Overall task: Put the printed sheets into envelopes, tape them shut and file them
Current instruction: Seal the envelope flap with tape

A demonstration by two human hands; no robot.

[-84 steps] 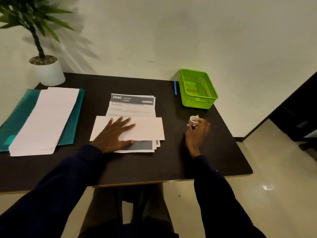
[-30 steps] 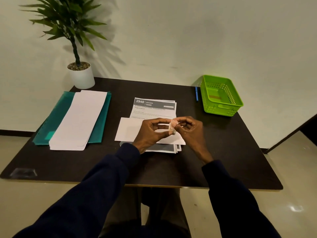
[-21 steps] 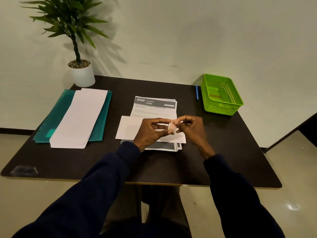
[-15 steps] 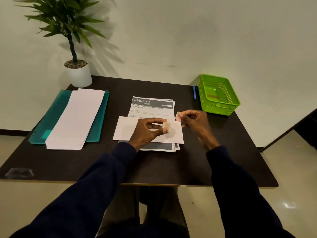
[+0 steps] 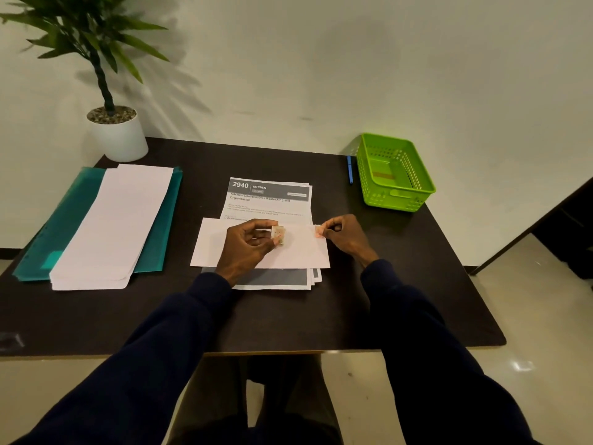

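**Pulling tape for the first envelope, with most of the job still ahead**

Stretching a strip of clear tape across the work is where things stand. The left hand [image 5: 248, 248] is curled with thumb and fingertips pinched on a small roll of clear tape [image 5: 278, 235], held just above the white paper envelope [image 5: 301, 252] lying crosswise at the middle of the dark table [image 5: 288, 316]. The right hand [image 5: 345, 236] is closed in a pinch on the free end of the tape [image 5: 319, 231], drawn out toward the envelope's right end; the strip between roll and end is too transparent to make out, and I cannot tell whether it touches the paper yet.

Whether this envelope already holds a sheet cannot be seen from outside, but taping it would suggest it does. No tape looks to be stuck down, so sealing seems to be only starting.

Under the envelope lies the stack of printed sheets [image 5: 269, 200] with a grey header reading "2940 KITCHEN", several pages thick at the lower corner, so more sheets appear to await packing. To the left, a pile of blank white envelopes [image 5: 115, 226] rests on a teal plastic folder [image 5: 57, 226], which is probably the filing place; nothing sealed is visible in it.

A green plastic basket [image 5: 396, 175] with a blue pen [image 5: 349, 170] just beside it sits at the far right, and a potted plant [image 5: 112, 123] stands at the far left corner.

Left, by my judgement: pressing the tape down, tearing it, filing this envelope, then repeating for the remaining sheets.
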